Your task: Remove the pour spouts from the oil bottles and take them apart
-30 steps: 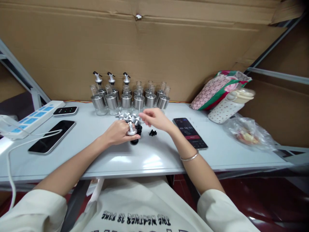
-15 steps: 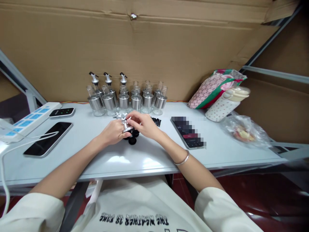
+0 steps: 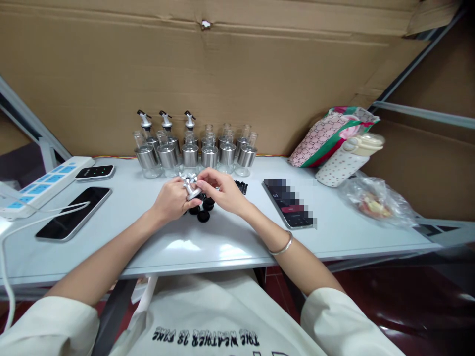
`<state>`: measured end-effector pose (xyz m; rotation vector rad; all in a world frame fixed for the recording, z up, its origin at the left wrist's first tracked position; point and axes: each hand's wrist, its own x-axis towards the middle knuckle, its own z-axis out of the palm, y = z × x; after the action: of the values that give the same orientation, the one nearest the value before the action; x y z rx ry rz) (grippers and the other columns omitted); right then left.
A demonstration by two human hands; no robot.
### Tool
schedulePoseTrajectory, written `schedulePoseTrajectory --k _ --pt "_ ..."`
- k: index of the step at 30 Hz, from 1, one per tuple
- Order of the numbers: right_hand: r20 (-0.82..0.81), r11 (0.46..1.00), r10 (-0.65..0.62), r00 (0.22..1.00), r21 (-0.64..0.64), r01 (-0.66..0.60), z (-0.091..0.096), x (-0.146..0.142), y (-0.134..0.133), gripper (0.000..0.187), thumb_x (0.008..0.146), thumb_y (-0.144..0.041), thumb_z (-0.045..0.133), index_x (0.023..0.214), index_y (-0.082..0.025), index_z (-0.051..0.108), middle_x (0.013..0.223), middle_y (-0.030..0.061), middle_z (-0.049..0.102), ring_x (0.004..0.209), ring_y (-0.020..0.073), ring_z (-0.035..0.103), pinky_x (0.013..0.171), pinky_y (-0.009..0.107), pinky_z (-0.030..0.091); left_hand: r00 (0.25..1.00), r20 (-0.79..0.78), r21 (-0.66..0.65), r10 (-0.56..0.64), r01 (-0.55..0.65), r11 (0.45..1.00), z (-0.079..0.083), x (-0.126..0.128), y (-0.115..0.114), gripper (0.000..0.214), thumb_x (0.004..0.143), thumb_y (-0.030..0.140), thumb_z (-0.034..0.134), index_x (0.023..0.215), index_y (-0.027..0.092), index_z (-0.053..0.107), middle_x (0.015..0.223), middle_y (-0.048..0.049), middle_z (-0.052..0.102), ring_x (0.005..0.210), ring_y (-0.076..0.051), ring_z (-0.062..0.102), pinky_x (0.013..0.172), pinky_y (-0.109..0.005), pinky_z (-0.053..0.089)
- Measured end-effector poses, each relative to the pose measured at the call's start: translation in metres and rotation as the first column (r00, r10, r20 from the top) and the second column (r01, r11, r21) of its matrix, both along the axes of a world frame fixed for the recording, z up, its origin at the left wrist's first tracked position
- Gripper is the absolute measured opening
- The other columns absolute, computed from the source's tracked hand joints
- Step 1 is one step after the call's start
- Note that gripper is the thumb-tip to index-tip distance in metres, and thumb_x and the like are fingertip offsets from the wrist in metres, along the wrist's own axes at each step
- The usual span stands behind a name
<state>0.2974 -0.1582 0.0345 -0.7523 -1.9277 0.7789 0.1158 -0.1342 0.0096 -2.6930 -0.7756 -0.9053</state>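
Note:
A silver bottle pourer top (image 3: 193,192) is held by its flared base in my left hand (image 3: 171,199), between the thumb and curled fingers. My right hand (image 3: 223,192) is closed in a pinch at the right side of the same pourer top. Whether a smaller part sits between those right fingertips is hidden. More silver pourer tops (image 3: 188,177) lie just behind my hands, partly covered. Below the hands, several round black stoppers (image 3: 203,216) are on the table. Small black levers (image 3: 242,187) lie in a row beside my right hand.
Several glass bottles with steel sleeves (image 3: 190,155) stand at the back; three carry pourers (image 3: 166,118). On the left are a power strip (image 3: 48,183), a small device (image 3: 95,172) and a phone (image 3: 74,213). Another phone (image 3: 287,202), a tumbler (image 3: 343,160) and a plastic bag (image 3: 378,200) are right.
The pourer top has tilted a little in my left hand, and its base has turned. My right fingers have shifted slightly right, uncovering more of the pourer and the black stoppers.

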Motion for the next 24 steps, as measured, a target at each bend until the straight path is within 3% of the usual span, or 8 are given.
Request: schedulePoseTrajectory --k 4,9,13,17,24 --pt "-0.004 0.998 0.001 1.0 -0.065 -0.001 0.001 -0.001 -0.003 0.022 0.086 -0.041 0.052 0.088 -0.018 0.053 0.072 -0.0022 0.056 0.06 0.0088 0.05 0.061 0.023 0.041 0.971 0.205 -0.081 0.126 -0.112 0.99 -0.001 0.003 -0.002 0.071 0.088 0.069 0.012 0.096 0.015 0.058 0.093 -0.0105 0.066 0.077 -0.02 0.06 0.072 -0.034 0.044" --pt "0.003 0.987 0.037 0.999 -0.154 -0.036 0.002 -0.005 -0.006 0.026 0.086 -0.044 0.05 0.086 -0.018 0.054 0.07 -0.0021 0.056 0.062 0.0097 0.053 0.063 0.024 0.042 0.934 0.343 -0.138 0.102 -0.057 0.989 -0.01 0.006 -0.001 0.066 0.087 0.069 0.025 0.127 0.017 0.037 0.114 -0.0127 0.054 0.088 -0.021 0.058 0.081 -0.038 0.045" --pt "0.026 0.978 0.081 0.996 -0.195 -0.074 -0.001 -0.008 -0.007 0.028 0.091 -0.044 0.041 0.08 -0.019 0.049 0.059 -0.0047 0.05 0.057 0.0098 0.05 0.06 0.024 0.039 0.93 0.357 -0.147 0.084 -0.033 0.989 -0.014 0.007 -0.001 0.058 0.091 0.059 0.033 0.134 0.02 0.027 0.123 -0.0143 0.046 0.094 -0.021 0.056 0.086 -0.04 0.045" --pt "-0.018 0.983 0.066 0.998 -0.172 -0.068 -0.006 -0.01 -0.006 0.027 0.091 -0.044 0.038 0.08 -0.021 0.042 0.062 -0.005 0.046 0.057 0.0096 0.046 0.059 0.023 0.037 0.967 0.249 -0.12 0.055 -0.025 0.992 -0.012 0.009 -0.004 0.055 0.091 0.049 0.041 0.135 0.019 0.027 0.126 -0.0152 0.047 0.109 -0.025 0.052 0.091 -0.041 0.042" --pt "-0.035 0.982 -0.059 0.998 -0.182 0.052 -0.008 -0.012 -0.002 0.038 0.089 -0.046 0.031 0.062 -0.02 0.036 0.057 -0.0037 0.037 0.055 0.0088 0.036 0.051 0.022 0.028 0.97 0.242 -0.017 0.013 -0.01 1.0 -0.005 0.009 -0.008 0.052 0.093 0.054 0.03 0.131 0.019 0.037 0.117 -0.0131 0.056 0.109 -0.025 0.052 0.09 -0.039 0.039"
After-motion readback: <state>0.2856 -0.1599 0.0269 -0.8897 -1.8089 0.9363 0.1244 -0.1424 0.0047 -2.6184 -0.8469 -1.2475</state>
